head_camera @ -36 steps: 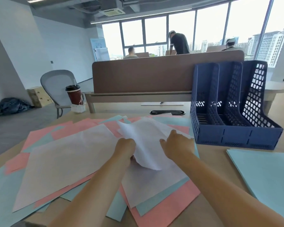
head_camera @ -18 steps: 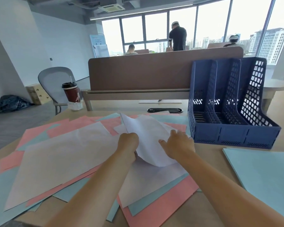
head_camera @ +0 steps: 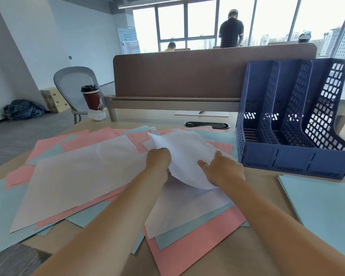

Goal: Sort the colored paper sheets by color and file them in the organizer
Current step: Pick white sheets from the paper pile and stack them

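The table (head_camera: 267, 188) is wide and made of light wood. A big messy pile (head_camera: 187, 244) of pink, blue and white paper covers most of it in front of me. On my right, apart from the pile, lies a neat blue stack (head_camera: 327, 212). Behind that stack, just beside the far right of the pile, stands the dark blue organizer (head_camera: 287, 160) with three slots.

On top of the pile is a white sheet (head_camera: 185, 156). It is bent up off the other paper, with its far corner in the air. My left hand (head_camera: 158, 159) is curled like a fist and grips the left edge of this sheet. My right hand (head_camera: 221, 170) is on its right side, with the thumb sticking out across the paper. I cannot tell if those fingers pinch the sheet or only rest on it.

A red cup (head_camera: 93, 98) with a black lid stands at the far left.
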